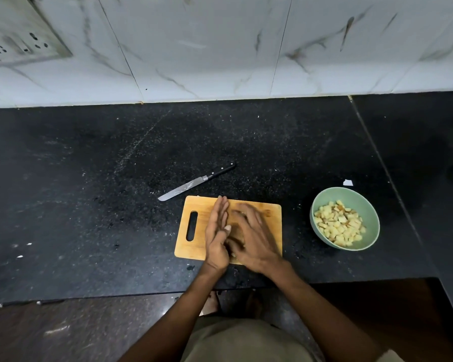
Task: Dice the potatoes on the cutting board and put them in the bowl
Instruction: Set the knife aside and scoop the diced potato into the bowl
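Observation:
A wooden cutting board with a slot handle lies on the black counter. Both hands are over it. My left hand stands on edge with straight fingers pointing away from me. My right hand is spread flat, palm down, blurred, close beside the left. Whatever lies between or under the hands is hidden. A green bowl to the right of the board holds several diced potato pieces. A knife with a black handle lies on the counter just behind the board, touched by neither hand.
The black stone counter runs left and back to a white marble-tiled wall with a socket plate at the upper left. A small white scrap lies behind the bowl. The counter's front edge is just below the board.

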